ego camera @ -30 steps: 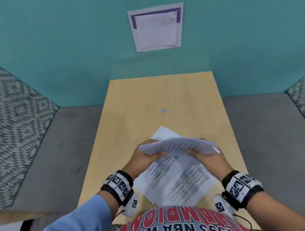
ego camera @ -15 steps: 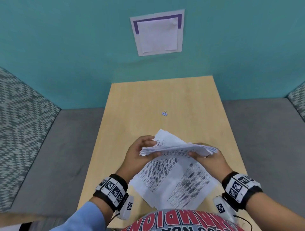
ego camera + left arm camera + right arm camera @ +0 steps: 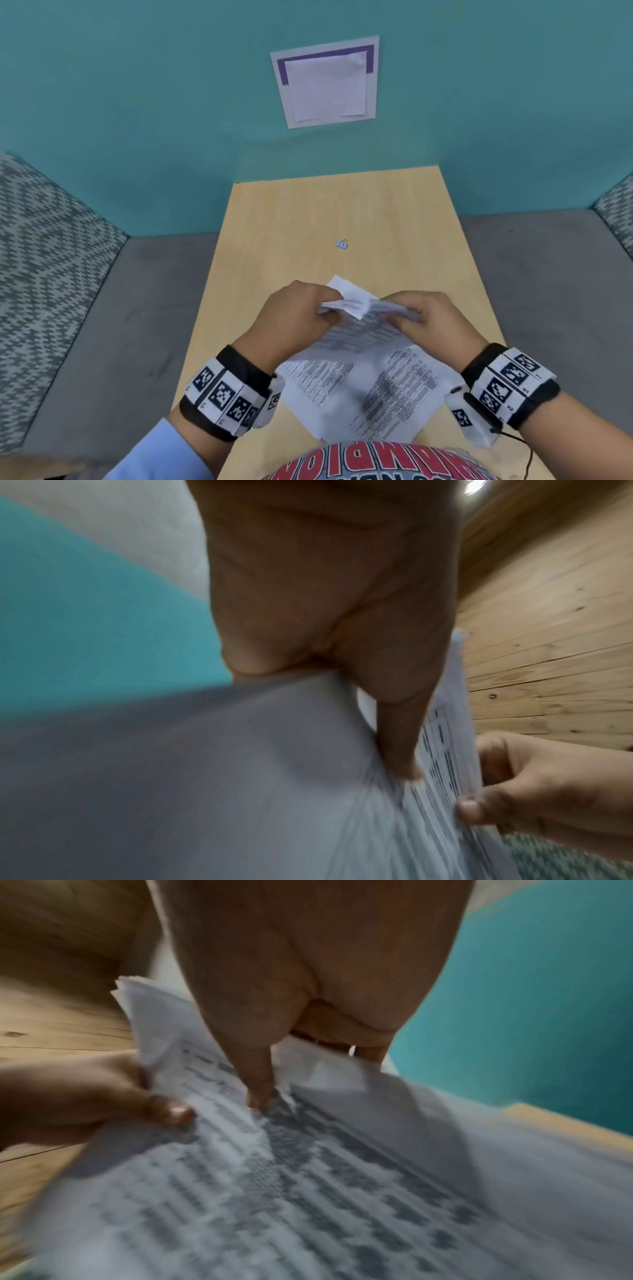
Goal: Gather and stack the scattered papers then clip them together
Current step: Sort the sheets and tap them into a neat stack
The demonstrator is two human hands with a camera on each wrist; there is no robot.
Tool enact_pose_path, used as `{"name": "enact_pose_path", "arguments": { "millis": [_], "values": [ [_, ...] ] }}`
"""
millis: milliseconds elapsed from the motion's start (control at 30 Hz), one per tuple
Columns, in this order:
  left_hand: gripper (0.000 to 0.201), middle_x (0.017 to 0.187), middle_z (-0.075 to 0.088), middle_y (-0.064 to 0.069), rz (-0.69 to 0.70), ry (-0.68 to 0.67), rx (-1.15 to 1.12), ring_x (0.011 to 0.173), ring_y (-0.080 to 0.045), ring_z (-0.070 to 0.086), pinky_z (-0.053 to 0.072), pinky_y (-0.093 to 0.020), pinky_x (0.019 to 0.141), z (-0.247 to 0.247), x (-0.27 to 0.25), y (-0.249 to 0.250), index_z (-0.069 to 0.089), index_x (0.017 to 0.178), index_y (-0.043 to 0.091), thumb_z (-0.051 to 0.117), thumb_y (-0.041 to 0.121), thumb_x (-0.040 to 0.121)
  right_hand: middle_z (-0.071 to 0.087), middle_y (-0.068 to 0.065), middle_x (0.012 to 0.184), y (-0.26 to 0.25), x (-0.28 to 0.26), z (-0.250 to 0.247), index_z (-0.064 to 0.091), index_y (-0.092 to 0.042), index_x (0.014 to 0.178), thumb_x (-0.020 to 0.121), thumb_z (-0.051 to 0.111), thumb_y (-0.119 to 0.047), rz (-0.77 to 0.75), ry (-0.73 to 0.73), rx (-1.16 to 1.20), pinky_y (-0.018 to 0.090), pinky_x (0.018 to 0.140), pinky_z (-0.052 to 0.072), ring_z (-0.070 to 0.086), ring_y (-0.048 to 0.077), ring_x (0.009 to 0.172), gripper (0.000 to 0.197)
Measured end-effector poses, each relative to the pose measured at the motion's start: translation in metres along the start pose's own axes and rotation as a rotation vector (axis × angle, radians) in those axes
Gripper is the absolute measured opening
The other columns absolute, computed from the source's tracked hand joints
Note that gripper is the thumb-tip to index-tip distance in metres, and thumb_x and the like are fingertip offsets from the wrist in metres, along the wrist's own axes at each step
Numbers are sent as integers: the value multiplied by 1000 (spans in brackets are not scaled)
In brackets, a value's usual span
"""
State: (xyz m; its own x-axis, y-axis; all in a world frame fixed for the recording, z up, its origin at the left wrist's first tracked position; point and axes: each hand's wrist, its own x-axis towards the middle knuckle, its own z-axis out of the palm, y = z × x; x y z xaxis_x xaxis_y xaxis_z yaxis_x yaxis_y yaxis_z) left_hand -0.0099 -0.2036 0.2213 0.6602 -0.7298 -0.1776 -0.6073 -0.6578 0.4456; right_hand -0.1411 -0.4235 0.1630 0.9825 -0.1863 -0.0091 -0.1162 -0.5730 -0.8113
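Observation:
A sheaf of printed white papers [image 3: 363,346] is held over the near half of the wooden table [image 3: 308,212]. My left hand [image 3: 301,315] grips its far left edge, thumb on top in the left wrist view, where the papers [image 3: 240,777] fill the frame. My right hand [image 3: 431,318] grips the far right edge, its thumb pressed onto the printed papers [image 3: 274,1191]. One sheet's corner [image 3: 346,287] sticks out beyond the hands. More printed sheets [image 3: 394,401] lie beneath, at the table's near edge. A small pale-blue binder clip [image 3: 342,243] lies alone mid-table, beyond both hands.
A teal wall [image 3: 137,102] with a taped white sheet [image 3: 325,82] stands behind the table. Grey seat cushions [image 3: 120,325] flank the table on both sides, with patterned backrests [image 3: 41,246] at the left and right.
Both hands have come closer together along the sheaf's far edge and shifted slightly away from me. The papers have dropped from a raised fan to a flatter bundle. The clip has not moved.

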Motion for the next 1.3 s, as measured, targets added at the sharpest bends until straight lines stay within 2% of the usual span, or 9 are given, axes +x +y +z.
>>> {"name": "enact_pose_path", "arguments": {
  "millis": [100,200,433,600,767,967,1067,1133,1300],
  "values": [
    [28,51,55,11,-99,39,-352,50,-5,44,36,-33,55,-1,-5,-21,70,67,34,81,41,92,74,-14,102,28,-10,-29,74,-26,97,74,94,-29,193,241,42,10,79,45,68,4,99,31],
    [14,88,85,-4,-179,60,-729,81,-24,81,62,-46,76,-14,-16,-35,85,96,16,86,29,90,71,4,116,45,-20,-52,68,-22,112,63,98,-24,370,313,268,18,76,55,66,15,101,57],
    [20,105,85,-5,-226,384,-1027,104,-25,81,65,-42,90,-5,-21,-52,82,102,14,84,2,86,71,-2,89,24,-10,-69,64,-17,131,81,72,14,195,418,862,15,69,60,70,4,73,59],
    [31,109,84,-3,-137,462,-1217,99,-17,80,66,-33,88,13,-14,-52,78,107,18,78,-6,88,83,-1,111,14,-14,-51,77,-15,113,80,82,-2,173,337,623,27,88,62,78,11,100,36],
    [35,103,85,7,-301,396,-1095,95,-8,80,63,-25,86,57,1,-73,80,108,17,92,20,75,77,-35,84,29,-19,-12,76,-26,100,84,81,-18,268,420,486,3,75,53,71,-19,84,18],
    [34,103,82,-6,-411,29,-910,86,-21,72,59,-44,81,120,-1,-124,81,107,15,97,17,77,82,-10,100,107,-34,22,77,-23,112,81,89,-21,535,175,297,49,95,61,77,11,98,34],
    [11,84,74,-1,-350,57,-890,74,-12,65,51,-27,68,115,5,-127,80,86,15,88,7,86,81,2,100,109,-24,16,79,-19,106,86,84,-18,516,174,268,32,83,59,75,21,94,20],
    [29,72,69,13,-294,93,-862,65,-3,60,46,-15,62,109,11,-124,78,74,25,82,1,90,79,5,95,98,-15,9,78,-24,97,92,79,-20,510,153,244,15,66,50,68,17,81,7],
    [11,79,79,16,-276,263,-879,71,6,68,50,-9,65,90,13,-115,79,93,10,84,1,88,76,-24,70,79,-14,-6,76,-31,84,91,79,-15,411,259,303,2,59,45,65,-11,64,17]
  ]
}}
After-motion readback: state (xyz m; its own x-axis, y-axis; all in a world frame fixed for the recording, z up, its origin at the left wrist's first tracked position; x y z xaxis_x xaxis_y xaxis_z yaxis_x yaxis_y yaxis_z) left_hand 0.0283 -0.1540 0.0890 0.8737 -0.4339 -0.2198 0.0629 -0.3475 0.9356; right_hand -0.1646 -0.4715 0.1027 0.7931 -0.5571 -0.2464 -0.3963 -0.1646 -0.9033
